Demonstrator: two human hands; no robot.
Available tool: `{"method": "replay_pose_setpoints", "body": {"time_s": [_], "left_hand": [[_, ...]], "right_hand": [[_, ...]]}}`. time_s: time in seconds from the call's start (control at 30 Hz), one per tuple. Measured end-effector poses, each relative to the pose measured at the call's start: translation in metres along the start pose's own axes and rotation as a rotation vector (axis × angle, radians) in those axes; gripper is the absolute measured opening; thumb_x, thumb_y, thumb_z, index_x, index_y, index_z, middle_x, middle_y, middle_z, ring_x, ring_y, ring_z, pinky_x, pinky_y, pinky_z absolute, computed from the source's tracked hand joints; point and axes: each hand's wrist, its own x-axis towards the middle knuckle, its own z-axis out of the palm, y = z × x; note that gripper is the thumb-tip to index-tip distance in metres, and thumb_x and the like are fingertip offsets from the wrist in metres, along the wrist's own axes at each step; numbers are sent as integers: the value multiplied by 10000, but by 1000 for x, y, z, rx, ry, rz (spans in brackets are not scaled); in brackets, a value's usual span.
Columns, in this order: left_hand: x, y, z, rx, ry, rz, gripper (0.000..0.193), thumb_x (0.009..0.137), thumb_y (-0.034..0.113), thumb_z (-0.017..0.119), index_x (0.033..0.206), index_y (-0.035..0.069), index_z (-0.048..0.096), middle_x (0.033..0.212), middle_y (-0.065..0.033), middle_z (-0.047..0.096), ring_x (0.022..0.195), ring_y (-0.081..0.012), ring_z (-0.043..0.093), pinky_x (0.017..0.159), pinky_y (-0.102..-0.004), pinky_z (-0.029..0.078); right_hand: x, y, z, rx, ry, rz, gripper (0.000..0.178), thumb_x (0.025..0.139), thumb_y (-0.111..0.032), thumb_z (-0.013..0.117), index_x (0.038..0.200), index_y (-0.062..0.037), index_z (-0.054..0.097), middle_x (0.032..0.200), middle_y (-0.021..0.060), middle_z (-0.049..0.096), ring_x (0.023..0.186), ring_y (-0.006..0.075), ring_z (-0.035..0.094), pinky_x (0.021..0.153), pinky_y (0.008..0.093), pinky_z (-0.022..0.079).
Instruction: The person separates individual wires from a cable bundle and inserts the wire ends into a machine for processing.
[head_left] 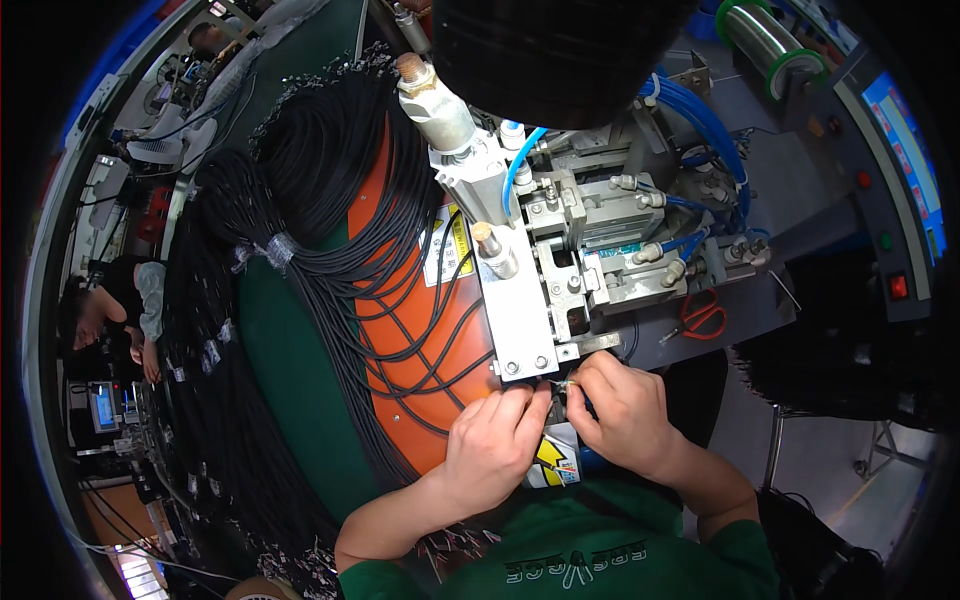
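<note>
My left hand (492, 443) is closed in a pinch just under the front end of a metal machine (520, 330). What lies between its fingers is mostly hidden. Close beside it, my right hand (622, 412) pinches the thin, light-coloured end of a wire (562, 384) that shows in the small gap between both hands. Black cables (375, 300) run loosely across the orange plate (405, 405) toward the machine, left of my hands. A yellow-and-white label (556, 456) shows below my fingers.
A tied bundle of black cables (280, 250) lies over a green surface (285, 360). Blue air hoses (715, 115) run behind the machine. Red-handled scissors (704, 318) rest at right, near a control panel (880, 200). A wire spool (770, 45) stands behind. Another person (120, 305) works far left.
</note>
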Motion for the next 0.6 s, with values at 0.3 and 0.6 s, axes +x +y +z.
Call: {"method": "replay_pose_setpoints", "body": {"time_s": [0.3, 0.6], "left_hand": [[-4, -2, -4, -123, -80, -28, 471, 609, -6, 636, 1077, -37, 591, 912, -116, 573, 754, -277, 587, 639, -369, 481], [0, -9, -10, -136, -111, 50, 444, 723, 49, 604, 1159, -31, 582, 803, -73, 475, 687, -217, 527, 575, -327, 452]], "right_hand": [[-5, 3, 0, 85, -35, 34, 62, 780, -61, 626, 800, -19, 584, 783, 90, 562, 603, 260, 608, 539, 354, 489], [-4, 1, -3, 43, -17, -33, 49, 802, -58, 621, 825, -19, 601, 803, 84, 567, 620, 249, 614, 566, 345, 493]]}}
